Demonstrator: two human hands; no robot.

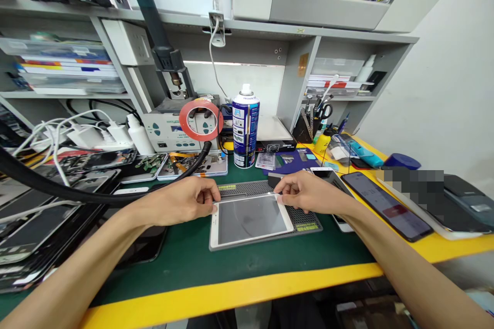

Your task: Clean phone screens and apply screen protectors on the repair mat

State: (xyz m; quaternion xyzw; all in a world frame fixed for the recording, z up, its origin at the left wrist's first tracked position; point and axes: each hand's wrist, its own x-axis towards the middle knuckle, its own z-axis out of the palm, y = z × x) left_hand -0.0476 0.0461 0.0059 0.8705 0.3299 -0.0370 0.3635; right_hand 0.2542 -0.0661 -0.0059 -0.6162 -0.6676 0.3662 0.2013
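A white-framed tablet [250,220] with a dark grey screen lies at a slight slant on a grey perforated mat [309,222]. Its screen shows a faint curved mark or reflection. My left hand [187,198] has its fingers curled and its thumb and forefinger closed at the tablet's far left corner. At the far right corner, my right hand [304,193] pinches the edge between thumb and forefinger. Whether a thin film lies between the fingers and the glass I cannot tell. The mat shows beyond and to the right of the tablet.
Behind the mat stands a blue spray can [246,126]; a red tape roll [200,120] leans on a control box. A black hose [116,198] arcs across the left, above stacked phone screens [27,226]. A lit phone [388,208] lies right. The bench has a yellow edge [231,290].
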